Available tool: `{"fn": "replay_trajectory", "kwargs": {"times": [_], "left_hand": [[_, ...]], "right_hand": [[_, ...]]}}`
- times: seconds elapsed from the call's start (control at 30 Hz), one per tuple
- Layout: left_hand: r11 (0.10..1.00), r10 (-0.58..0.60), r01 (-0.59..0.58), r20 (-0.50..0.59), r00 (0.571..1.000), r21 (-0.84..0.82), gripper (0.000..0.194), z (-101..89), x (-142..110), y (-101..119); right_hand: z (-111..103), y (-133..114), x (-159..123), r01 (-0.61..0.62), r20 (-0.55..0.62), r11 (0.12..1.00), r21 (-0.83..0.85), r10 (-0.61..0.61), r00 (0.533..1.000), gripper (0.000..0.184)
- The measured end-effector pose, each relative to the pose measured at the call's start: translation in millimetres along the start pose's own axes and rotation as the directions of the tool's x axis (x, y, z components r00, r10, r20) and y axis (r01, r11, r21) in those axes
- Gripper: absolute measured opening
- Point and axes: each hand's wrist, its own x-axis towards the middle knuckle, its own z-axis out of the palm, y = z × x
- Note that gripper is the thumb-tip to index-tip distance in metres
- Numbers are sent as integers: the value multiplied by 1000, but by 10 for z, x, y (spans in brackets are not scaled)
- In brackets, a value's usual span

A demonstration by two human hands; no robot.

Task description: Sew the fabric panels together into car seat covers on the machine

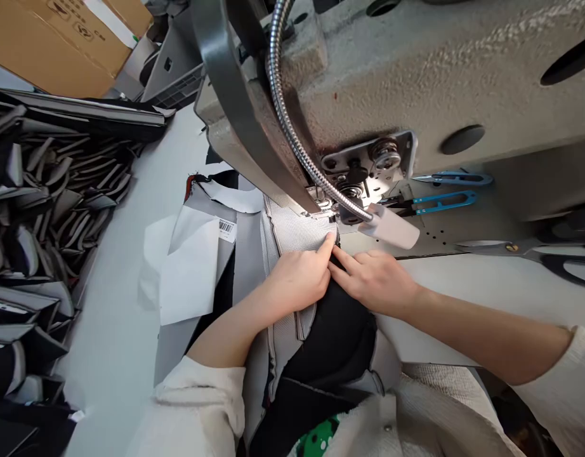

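A grey mesh fabric piece (292,231) joined to a black fabric piece (335,336) lies under the needle area of a grey sewing machine (416,76). My left hand (299,276) rests on the grey mesh with its fingers pressed together, the index tip at the presser foot. My right hand (375,279) lies on the black piece just right of it, fingers stretched flat towards the needle. The two hands touch at the fingertips. The needle itself is hidden behind the machine's lamp head (390,227).
A flexible metal lamp arm (292,127) curves down over the needle. Two blue thread snips (440,202) and large scissors (535,251) lie on the machine bed at right. Stacks of cut black-and-grey pieces (40,209) fill the left. White paper sheets (188,266) and a cardboard box (64,38) lie beyond.
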Motion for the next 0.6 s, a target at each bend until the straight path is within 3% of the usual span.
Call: {"fn": "replay_trajectory", "kwargs": {"times": [0.23, 0.37, 0.47, 0.53, 0.6], "left_hand": [[1000, 28, -27, -83, 996, 14, 62, -33, 137, -96], [995, -31, 36, -62, 998, 88, 65, 10, -11, 75], [989, -89, 89, -4, 996, 121, 64, 55, -132, 142], [996, -72, 71, 12, 997, 57, 65, 77, -163, 74], [994, -12, 11, -7, 1000, -110, 65, 91, -148, -76]], "right_hand": [[60, 133, 35, -124, 24, 984, 125, 122, 992, 26], [25, 270, -58, 13, 47, 967, 253, -26, 999, 14], [-6, 333, -107, 152, -16, 925, 349, -156, 988, 12], [-23, 345, -112, 183, -77, 904, 386, -166, 983, 17], [-32, 338, -106, 181, -110, 895, 408, -149, 983, 22]]}}
